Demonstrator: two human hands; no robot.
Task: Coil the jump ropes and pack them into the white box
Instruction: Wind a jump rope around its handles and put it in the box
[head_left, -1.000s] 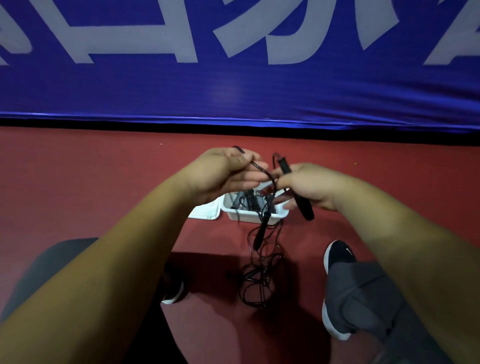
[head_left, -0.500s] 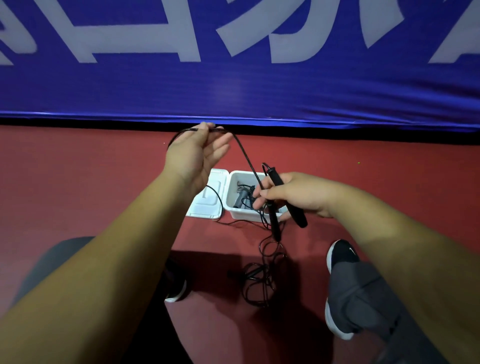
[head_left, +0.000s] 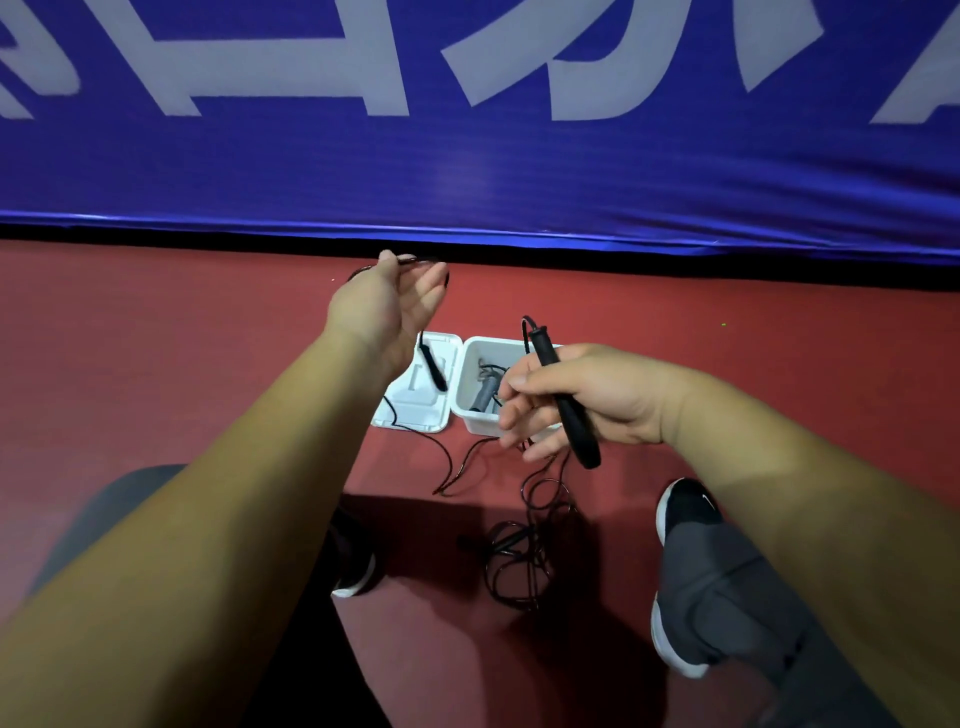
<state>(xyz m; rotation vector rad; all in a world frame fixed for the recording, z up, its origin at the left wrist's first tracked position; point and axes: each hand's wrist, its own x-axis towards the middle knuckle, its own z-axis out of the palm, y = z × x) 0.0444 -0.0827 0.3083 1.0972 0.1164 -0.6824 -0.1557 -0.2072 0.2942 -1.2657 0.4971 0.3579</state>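
Coiling goes best if the right hand, its grip clenched on one black handle, stays put while the left hand, pinching the cord, lays even loops from the tangle on the floor beside the white box.

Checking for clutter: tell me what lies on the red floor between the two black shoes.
In the head view, a tangle of thin black rope lies between the left shoe and right shoe.
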